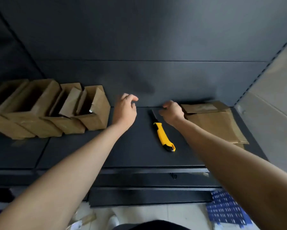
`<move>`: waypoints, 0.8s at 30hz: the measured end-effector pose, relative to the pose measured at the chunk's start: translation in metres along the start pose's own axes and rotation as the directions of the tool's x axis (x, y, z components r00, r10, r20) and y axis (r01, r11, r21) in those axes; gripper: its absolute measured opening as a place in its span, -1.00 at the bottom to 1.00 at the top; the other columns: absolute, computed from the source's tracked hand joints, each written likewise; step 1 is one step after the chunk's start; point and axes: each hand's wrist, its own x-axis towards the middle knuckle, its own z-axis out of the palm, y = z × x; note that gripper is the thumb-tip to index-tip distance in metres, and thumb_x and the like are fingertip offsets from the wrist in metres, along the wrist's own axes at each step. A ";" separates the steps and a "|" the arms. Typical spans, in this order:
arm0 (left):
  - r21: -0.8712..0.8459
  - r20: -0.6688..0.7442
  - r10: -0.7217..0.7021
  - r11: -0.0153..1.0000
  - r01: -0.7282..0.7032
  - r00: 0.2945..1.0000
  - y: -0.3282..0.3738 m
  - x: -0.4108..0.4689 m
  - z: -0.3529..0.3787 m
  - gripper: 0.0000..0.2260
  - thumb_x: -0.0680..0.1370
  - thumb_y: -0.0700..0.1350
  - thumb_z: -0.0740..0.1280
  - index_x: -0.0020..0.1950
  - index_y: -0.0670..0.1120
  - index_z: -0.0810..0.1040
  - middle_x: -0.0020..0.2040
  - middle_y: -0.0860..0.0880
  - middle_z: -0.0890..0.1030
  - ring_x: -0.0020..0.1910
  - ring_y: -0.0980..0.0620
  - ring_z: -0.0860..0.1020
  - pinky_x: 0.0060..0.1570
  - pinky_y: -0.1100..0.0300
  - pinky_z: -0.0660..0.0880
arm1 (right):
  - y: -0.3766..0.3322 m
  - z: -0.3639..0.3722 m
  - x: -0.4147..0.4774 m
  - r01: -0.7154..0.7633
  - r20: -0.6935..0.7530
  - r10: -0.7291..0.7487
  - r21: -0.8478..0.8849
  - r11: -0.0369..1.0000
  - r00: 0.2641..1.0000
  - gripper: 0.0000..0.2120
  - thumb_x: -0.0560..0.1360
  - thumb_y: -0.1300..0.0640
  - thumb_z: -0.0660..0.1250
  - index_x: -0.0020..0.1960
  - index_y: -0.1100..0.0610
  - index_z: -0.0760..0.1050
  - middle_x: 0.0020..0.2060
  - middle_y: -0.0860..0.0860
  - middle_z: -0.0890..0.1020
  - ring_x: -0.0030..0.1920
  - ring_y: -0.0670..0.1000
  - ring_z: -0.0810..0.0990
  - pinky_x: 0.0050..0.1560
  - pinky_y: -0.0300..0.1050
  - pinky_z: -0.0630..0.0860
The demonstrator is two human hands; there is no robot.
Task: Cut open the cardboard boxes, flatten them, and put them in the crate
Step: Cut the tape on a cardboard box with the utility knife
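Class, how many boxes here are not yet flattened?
4, side by side at the left: outermost box, second box, third box, fourth box beside the left hand. More may sit off-frame.

Bare shelf (136,146) between boxes (44,110), knife (164,136).

Both arms are bare: the left forearm (69,165) and the right forearm (230,156) run uncovered from the near edge of the view to the wrists, long and slender. The left hand (125,110) and right hand (171,112) are bare too, their outlines slightly blurred. At the near edge, in the middle, a rounded patch of black clothing (153,225) shows, its kind unclear.
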 end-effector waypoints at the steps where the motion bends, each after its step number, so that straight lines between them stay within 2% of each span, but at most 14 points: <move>1: 0.101 -0.069 0.028 0.995 -0.021 0.997 -0.015 -0.001 -0.013 -0.80 0.54 -0.31 0.24 0.11 -0.18 0.57 0.15 -0.12 0.52 0.17 -0.13 0.44 0.15 0.09 0.35 | -0.006 0.012 -0.001 -0.013 0.059 0.016 -0.054 0.998 0.998 -0.66 0.48 0.08 0.31 0.23 0.13 0.45 0.21 0.14 0.50 0.25 0.21 0.45 0.20 0.04 0.41; 3: 0.301 -0.120 -0.011 0.952 0.047 0.993 -0.042 -0.005 -0.035 -0.77 0.54 -0.21 0.29 0.20 -0.15 0.52 0.22 -0.12 0.47 0.24 -0.17 0.37 0.19 0.04 0.24 | -0.011 0.033 -0.003 -0.057 0.113 0.080 -0.192 0.980 0.990 -0.53 0.47 0.10 0.33 0.35 0.16 0.35 0.31 0.14 0.40 0.33 0.21 0.37 0.27 0.06 0.38; 6: 0.479 -0.027 -0.171 0.862 0.163 0.985 -0.074 -0.009 -0.060 -0.58 0.55 -0.01 0.32 0.34 -0.15 0.37 0.32 -0.13 0.43 0.33 -0.16 0.32 0.32 -0.01 0.17 | -0.007 0.056 -0.008 -0.152 0.154 0.203 -0.291 0.945 0.967 -0.44 0.46 0.17 0.34 0.41 0.21 0.25 0.37 0.16 0.33 0.38 0.22 0.29 0.34 0.07 0.34; 10: 0.456 0.099 -0.201 0.880 0.135 0.975 -0.101 -0.014 -0.077 -0.62 0.56 0.04 0.30 0.26 -0.16 0.40 0.23 -0.13 0.55 0.23 -0.16 0.46 0.33 0.00 0.25 | 0.000 0.077 -0.018 -0.236 0.162 0.306 -0.348 0.907 0.938 -0.40 0.47 0.21 0.35 0.43 0.22 0.19 0.37 0.16 0.30 0.39 0.21 0.27 0.35 0.07 0.32; 14: 0.339 0.094 -0.214 0.925 0.171 0.972 -0.108 -0.013 -0.086 -0.58 0.55 -0.05 0.33 0.34 -0.19 0.35 0.30 -0.17 0.44 0.26 -0.15 0.42 0.21 0.02 0.38 | -0.002 0.092 -0.026 -0.270 0.075 0.320 -0.380 0.885 0.944 -0.44 0.47 0.30 0.30 0.43 0.19 0.21 0.37 0.14 0.29 0.40 0.17 0.25 0.32 0.06 0.29; 16: 0.383 0.106 -0.213 0.910 0.157 0.971 -0.115 -0.011 -0.090 -0.55 0.55 -0.06 0.34 0.36 -0.20 0.33 0.33 -0.18 0.40 0.29 -0.16 0.39 0.22 0.04 0.36 | -0.004 0.099 -0.031 -0.308 0.050 0.350 -0.370 0.877 0.936 -0.43 0.47 0.32 0.31 0.42 0.19 0.21 0.37 0.15 0.29 0.40 0.17 0.25 0.32 0.07 0.29; 19: 0.447 0.185 -0.206 0.888 0.104 0.961 -0.130 -0.009 -0.090 -0.67 0.58 -0.12 0.29 0.32 -0.17 0.43 0.27 -0.14 0.50 0.21 -0.15 0.48 0.11 0.06 0.44 | -0.008 0.111 -0.041 -0.336 0.051 0.374 -0.339 0.879 0.926 -0.46 0.48 0.30 0.29 0.41 0.24 0.21 0.36 0.20 0.30 0.39 0.20 0.27 0.33 0.08 0.31; 22: 0.409 0.202 -0.173 0.909 0.077 0.964 -0.142 -0.009 -0.092 -0.76 0.62 -0.19 0.21 0.26 -0.14 0.53 0.21 -0.12 0.53 0.11 -0.12 0.53 -0.03 0.09 0.47 | -0.016 0.123 -0.049 -0.364 0.054 0.384 -0.222 0.905 0.922 -0.55 0.52 0.17 0.27 0.36 0.26 0.27 0.31 0.22 0.36 0.32 0.23 0.36 0.26 0.05 0.38; 24: 0.365 0.203 -0.138 0.929 0.055 0.969 -0.145 -0.008 -0.095 -0.77 0.63 -0.22 0.18 0.21 -0.17 0.56 0.17 -0.13 0.55 0.09 -0.13 0.53 -0.03 0.06 0.49 | -0.025 0.125 -0.054 -0.370 0.061 0.374 -0.067 0.927 0.926 -0.69 0.52 0.13 0.24 0.20 0.27 0.40 0.13 0.21 0.50 0.18 0.24 0.50 0.06 -0.03 0.46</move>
